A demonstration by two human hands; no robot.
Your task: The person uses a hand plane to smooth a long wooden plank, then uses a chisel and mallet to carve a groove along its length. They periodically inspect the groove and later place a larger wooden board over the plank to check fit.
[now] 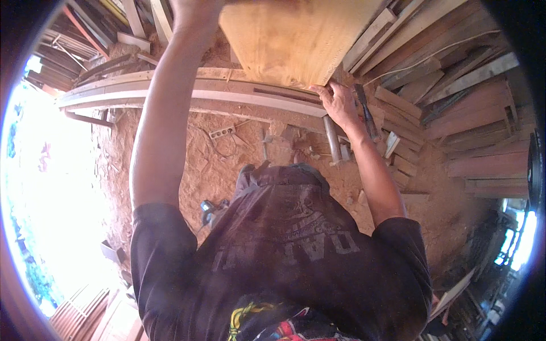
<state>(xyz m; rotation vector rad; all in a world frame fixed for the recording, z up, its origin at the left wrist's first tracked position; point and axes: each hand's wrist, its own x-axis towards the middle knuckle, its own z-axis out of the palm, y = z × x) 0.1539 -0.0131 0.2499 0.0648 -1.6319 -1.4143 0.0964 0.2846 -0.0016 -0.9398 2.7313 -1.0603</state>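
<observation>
A wide, pale yellow wooden board point(290, 42) rises from the bench at the top of the view, its lower edge against the long bench beam point(227, 94). My right hand point(339, 105) has its fingers closed at the board's lower right corner, thumb and fingertips along the edge. High up at the board's left side is my left hand point(196, 10), cut off by the top of the picture. Its fingers are out of sight, so its grip cannot be made out.
Stacked planks point(409, 122) and long boards point(421, 34) crowd the right side. On the sawdust-covered floor point(193, 153) lie a power strip point(222, 132) with a cable and what looks like a power tool point(209, 209). A metal pipe-like leg point(331, 138) stands below the beam.
</observation>
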